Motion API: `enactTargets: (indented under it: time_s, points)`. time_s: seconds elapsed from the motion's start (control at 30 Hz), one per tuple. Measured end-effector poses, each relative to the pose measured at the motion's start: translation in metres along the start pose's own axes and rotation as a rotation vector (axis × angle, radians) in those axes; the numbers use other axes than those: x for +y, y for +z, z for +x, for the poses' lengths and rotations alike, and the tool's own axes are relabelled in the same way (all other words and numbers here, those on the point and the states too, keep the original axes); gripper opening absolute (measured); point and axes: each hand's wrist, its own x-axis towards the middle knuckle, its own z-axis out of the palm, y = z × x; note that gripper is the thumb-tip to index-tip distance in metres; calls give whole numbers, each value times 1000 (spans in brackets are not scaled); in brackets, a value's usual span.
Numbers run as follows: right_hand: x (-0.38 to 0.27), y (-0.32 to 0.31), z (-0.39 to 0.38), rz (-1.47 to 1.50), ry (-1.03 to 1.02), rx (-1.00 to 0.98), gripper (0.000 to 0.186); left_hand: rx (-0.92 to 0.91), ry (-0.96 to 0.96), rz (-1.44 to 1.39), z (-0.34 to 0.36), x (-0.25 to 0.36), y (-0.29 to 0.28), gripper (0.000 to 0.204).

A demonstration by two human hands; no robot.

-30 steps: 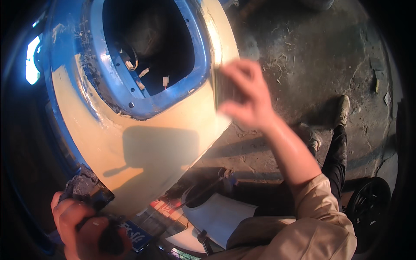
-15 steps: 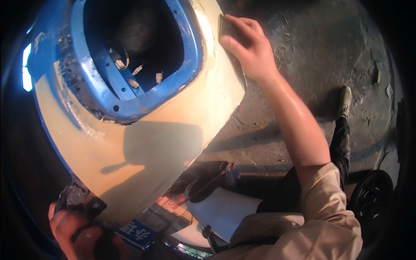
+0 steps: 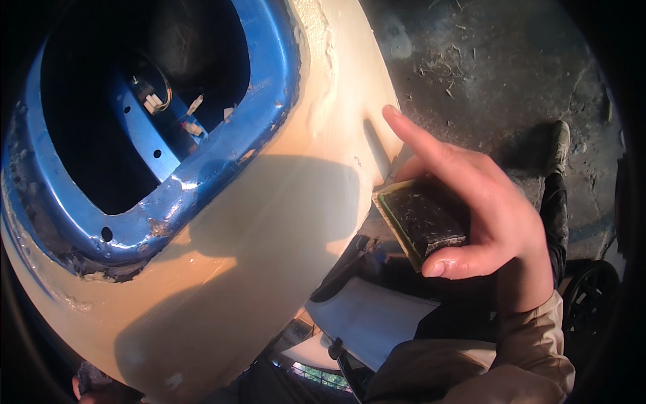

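A vehicle body panel (image 3: 222, 323), coated in smooth cream-coloured filler or primer, runs diagonally across the view. Its large opening has a bare blue metal rim (image 3: 195, 202) with ragged coating along the edge. My right hand (image 3: 484, 209) grips a dark sanding block (image 3: 424, 212) with a yellow-green layer along its edge. Thumb and lower fingers clasp it while the index finger points out toward the panel. The block is tilted beside the panel's right edge, its working face turned mostly away. Only a sliver of my left hand (image 3: 84, 397) shows at the lower left, by a dark lump (image 3: 91, 377); its fingers are hidden.
White connectors (image 3: 192, 128) and wires hang inside the opening. Below the panel's right edge is a white panel (image 3: 367, 316). A black spoked wheel (image 3: 592, 299) stands at the lower right, near a shoe (image 3: 560, 145) on the dirty floor (image 3: 484, 74).
My right hand has come back from the panel's far right edge with the block, nearer to me. The view has shifted, and my left hand has mostly dropped out at the lower left.
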Motion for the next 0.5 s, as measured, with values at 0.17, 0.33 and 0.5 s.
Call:
enactTargets:
  time_s: [0.17,0.33,0.5]
  points:
    - [-12,-9,10,107,-4,-178,113,-31,-14,-20,-2,2,-6,36]
    - [-24,-16,18,-23,48,-248,107,16,-13,-19,-1,1,2,38]
    - [-35,-14,18,-102,20,-312,104,4,-32,-12,-1,4,0,38]
